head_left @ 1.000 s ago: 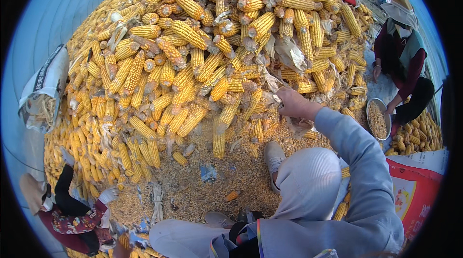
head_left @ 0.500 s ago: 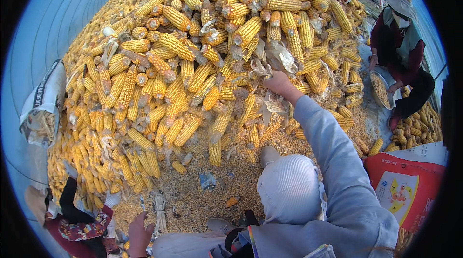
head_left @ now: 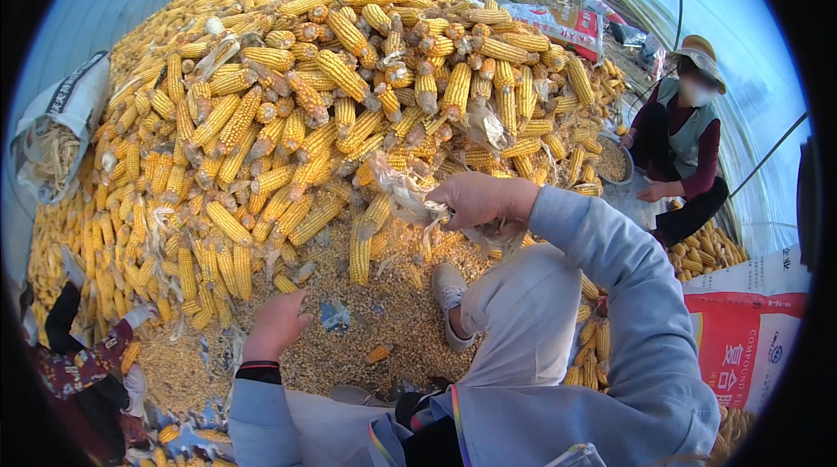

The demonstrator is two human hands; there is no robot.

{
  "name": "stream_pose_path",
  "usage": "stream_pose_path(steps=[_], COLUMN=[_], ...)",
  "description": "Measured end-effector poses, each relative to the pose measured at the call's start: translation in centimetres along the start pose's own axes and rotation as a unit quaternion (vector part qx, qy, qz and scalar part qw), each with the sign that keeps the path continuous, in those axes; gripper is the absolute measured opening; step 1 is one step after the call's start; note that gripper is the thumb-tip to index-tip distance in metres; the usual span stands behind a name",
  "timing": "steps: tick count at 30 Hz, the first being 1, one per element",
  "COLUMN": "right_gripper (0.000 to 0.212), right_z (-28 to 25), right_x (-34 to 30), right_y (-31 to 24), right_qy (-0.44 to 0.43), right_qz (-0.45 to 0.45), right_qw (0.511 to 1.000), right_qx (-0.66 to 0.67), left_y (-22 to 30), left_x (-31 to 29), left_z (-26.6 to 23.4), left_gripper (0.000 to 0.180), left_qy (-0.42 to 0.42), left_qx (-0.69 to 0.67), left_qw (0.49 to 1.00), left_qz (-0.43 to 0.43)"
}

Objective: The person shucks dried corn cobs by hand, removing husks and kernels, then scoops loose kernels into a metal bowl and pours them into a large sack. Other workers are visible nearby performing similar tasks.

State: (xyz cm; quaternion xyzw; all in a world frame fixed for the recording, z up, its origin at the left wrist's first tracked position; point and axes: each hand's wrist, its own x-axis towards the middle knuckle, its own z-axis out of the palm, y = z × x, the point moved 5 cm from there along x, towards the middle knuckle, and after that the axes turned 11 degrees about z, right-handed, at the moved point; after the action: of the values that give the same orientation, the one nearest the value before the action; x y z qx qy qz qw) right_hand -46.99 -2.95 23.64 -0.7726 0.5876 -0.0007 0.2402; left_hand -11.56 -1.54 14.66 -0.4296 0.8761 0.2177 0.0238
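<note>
- One right hand (head_left: 485, 203), just toward 3 o'clock from center, grasps a bunch of dry husks (head_left: 403, 190) that spreads toward 10 o'clock from its fingers; the single pieces cannot be counted.
- One left hand (head_left: 277, 326), between 7 and 8 o'clock, is above loose kernels (head_left: 270, 371); whether it is clenched or released cannot be told.
- One great heap of corn ears (head_left: 253, 131), too many to count, fills the scene from 9 to 1 o'clock.
- One short piece of cob (head_left: 377, 354) lies on the kernels between 6 and 7 o'clock; one blue scrap (head_left: 334, 316) lies near 7.
- Two co-workers flank the heap: one (head_left: 696, 140) between 2 and 3 o'clock, beside one bowl of kernels (head_left: 615, 162); one (head_left: 83, 371) at 8.
- Three sacks are seen: a white sack (head_left: 78, 96) stuffed with husks near 10 o'clock, a red-and-white sack (head_left: 562, 27) at 1, and a larger red-and-white sack (head_left: 741, 327) at 4.
</note>
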Motion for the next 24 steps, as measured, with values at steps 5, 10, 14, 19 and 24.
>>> stream_pose_path(steps=[5,10,14,19,24], right_gripper=[0.041,0.029,0.026,0.028,0.041], right_z=[-1.3,0.3,4.1,8.4,7.1], right_x=[1.7,0.4,-1.0,1.9,5.7], right_y=[-3.7,-9.0,-12.5,-11.6,-9.8], right_qy=[0.145,0.014,-0.049,-0.045,0.059], right_qz=[-0.027,-0.188,-0.275,-0.180,-0.028], right_qw=[0.989,0.964,0.958,0.977,0.910], right_qx=[0.017,0.190,0.070,0.108,0.410], left_y=[-1.0,-1.3,1.6,2.7,3.9], left_x=[0.4,3.1,5.2,6.2,7.3], left_z=[-1.5,2.0,2.1,0.2,0.9], left_gripper=[0.053,0.072,0.066,0.041,0.068], left_qy=[0.177,0.140,0.142,0.316,0.254], left_qx=[-0.130,-0.748,-0.878,-0.676,-0.636], left_qw=[0.975,0.648,0.451,0.661,0.721], left_qz=[0.042,-0.033,0.080,0.077,0.102])
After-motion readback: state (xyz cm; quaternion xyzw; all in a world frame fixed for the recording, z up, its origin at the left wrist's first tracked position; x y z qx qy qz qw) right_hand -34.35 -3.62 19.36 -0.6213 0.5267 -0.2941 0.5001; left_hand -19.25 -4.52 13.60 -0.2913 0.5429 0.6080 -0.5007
